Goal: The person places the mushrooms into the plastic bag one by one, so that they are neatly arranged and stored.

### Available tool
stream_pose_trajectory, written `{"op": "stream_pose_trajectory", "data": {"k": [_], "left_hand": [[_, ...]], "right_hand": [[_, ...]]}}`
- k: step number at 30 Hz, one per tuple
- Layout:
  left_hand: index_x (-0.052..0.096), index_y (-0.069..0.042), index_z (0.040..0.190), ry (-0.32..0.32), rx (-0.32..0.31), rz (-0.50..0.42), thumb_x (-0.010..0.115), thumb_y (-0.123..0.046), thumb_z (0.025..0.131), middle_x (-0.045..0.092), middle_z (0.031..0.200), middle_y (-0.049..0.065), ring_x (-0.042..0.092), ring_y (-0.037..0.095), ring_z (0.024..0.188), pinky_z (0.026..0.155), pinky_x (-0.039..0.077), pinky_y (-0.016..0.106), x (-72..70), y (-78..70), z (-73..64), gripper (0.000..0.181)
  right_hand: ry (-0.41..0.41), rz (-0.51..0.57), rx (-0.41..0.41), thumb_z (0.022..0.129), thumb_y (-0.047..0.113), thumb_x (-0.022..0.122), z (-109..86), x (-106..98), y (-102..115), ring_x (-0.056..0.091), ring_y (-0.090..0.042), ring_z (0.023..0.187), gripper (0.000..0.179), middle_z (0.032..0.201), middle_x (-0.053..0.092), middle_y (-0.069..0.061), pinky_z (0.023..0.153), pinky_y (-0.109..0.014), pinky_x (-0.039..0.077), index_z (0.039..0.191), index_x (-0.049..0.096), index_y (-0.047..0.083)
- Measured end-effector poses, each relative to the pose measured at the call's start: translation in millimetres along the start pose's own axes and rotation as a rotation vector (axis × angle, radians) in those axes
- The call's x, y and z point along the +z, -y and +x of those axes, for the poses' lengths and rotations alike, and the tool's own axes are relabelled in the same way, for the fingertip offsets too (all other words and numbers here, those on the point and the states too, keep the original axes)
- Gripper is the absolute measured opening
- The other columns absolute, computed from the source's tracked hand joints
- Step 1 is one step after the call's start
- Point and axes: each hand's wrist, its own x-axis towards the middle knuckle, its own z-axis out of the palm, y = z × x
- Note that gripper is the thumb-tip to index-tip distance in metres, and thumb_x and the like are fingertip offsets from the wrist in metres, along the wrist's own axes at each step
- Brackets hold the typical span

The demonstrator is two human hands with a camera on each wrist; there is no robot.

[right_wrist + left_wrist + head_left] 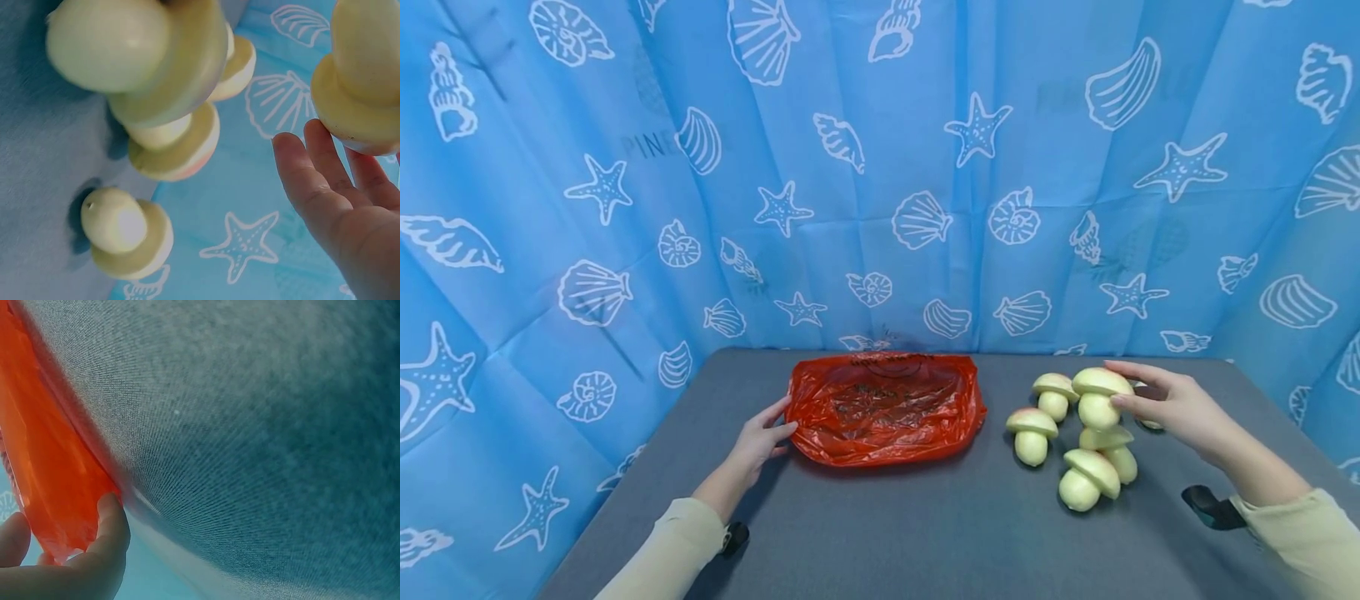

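At the left end of a crinkled red plastic bag (887,408), my left hand (755,442) pinches the edge. In the left wrist view its fingertips lie on both sides of the bag (50,450). My right hand (1172,408) holds a pale yellow-green toy mushroom (1099,396) between thumb and fingers, above other mushrooms. The right wrist view shows that mushroom (369,81) at the fingertips, with its cap against them. Beside and below it stand or lean several similar mushrooms, such as one at the left (1032,437) and one in front (1086,482).
One more mushroom (1150,421) is partly hidden behind my right hand. Everything rests on a grey table (925,533). A blue curtain with white shells and starfish (880,167) hangs behind and along the sides. Dark straps sit at both wrists.
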Motion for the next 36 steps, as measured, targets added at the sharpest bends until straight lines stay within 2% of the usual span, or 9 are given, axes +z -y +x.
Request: {"op": "stream_pose_trajectory", "data": {"k": [8,12,24,26,29,31,33,36], "left_hand": [[0.034,-0.011,0.152,0.009,0.004,-0.007,0.051,-0.01,0.101,0.018,0.158,0.022,0.033,0.043,0.136,0.102,0.038,0.057,0.2,-0.4,-1.3,0.054],[0.033,-0.01,0.152,0.015,0.007,-0.006,0.051,-0.01,0.1,0.018,0.158,0.022,0.033,0.043,0.135,0.102,0.038,0.057,-0.5,0.1,-0.6,0.054],[0.032,-0.01,0.152,0.022,0.005,0.01,0.05,-0.011,0.101,0.019,0.158,0.022,0.035,0.042,0.135,0.102,0.039,0.055,-0.1,2.6,1.4,0.055],[0.032,-0.011,0.153,0.019,0.001,0.009,0.05,-0.011,0.101,0.018,0.158,0.022,0.034,0.042,0.135,0.102,0.039,0.055,0.2,2.3,1.6,0.055],[0.032,-0.011,0.152,0.014,-0.002,0.01,0.05,-0.011,0.101,0.018,0.158,0.022,0.034,0.042,0.136,0.102,0.039,0.056,0.8,1.7,1.8,0.055],[0.032,-0.011,0.153,0.015,-0.003,0.012,0.05,-0.011,0.101,0.018,0.158,0.022,0.033,0.042,0.136,0.102,0.039,0.056,1.3,1.4,1.7,0.055],[0.032,-0.011,0.153,0.017,-0.002,0.013,0.05,-0.01,0.101,0.018,0.158,0.022,0.032,0.042,0.136,0.102,0.039,0.056,1.6,1.1,1.5,0.055],[0.032,-0.011,0.153,0.018,0.0,0.015,0.05,-0.01,0.101,0.018,0.158,0.021,0.032,0.041,0.136,0.102,0.038,0.056,1.7,0.6,1.4,0.055]], "right_hand": [[0.019,0.015,-0.011,0.1,0.026,0.056,9.1,10,11,0.053,0.004,0.103,0.062,0.142,0.039,-0.031,0.071,-0.03,0.052,0.148,0.033,-0.005],[0.028,0.076,-0.027,0.1,0.022,0.057,13.0,15,17,0.05,0.013,0.097,0.061,0.143,0.038,-0.032,0.071,-0.034,0.054,0.147,0.031,-0.007],[0.055,0.182,-0.051,0.099,0.021,0.057,23.9,29,32,0.049,0.013,0.101,0.063,0.149,0.029,-0.032,0.08,-0.03,0.054,0.148,0.029,-0.008],[0.053,0.187,-0.056,0.099,0.021,0.057,26.3,32,33,0.051,0.007,0.107,0.063,0.15,0.027,-0.031,0.079,-0.032,0.055,0.148,0.03,-0.007],[0.056,0.201,-0.056,0.1,0.021,0.057,29.8,36,36,0.052,-0.017,0.12,0.062,0.152,0.024,-0.03,0.077,-0.036,0.056,0.149,0.029,-0.006],[0.062,0.214,-0.056,0.1,0.021,0.056,32.0,39,37,0.044,-0.034,0.128,0.062,0.152,0.024,-0.03,0.077,-0.038,0.056,0.149,0.029,-0.005],[0.068,0.228,-0.05,0.1,0.021,0.056,34.4,42,38,0.037,-0.045,0.13,0.063,0.152,0.024,-0.03,0.077,-0.041,0.056,0.15,0.028,-0.005],[0.073,0.238,-0.041,0.099,0.021,0.058,37.7,46,41,0.034,-0.047,0.132,0.064,0.152,0.024,-0.029,0.077,-0.041,0.056,0.15,0.027,-0.004]]}}
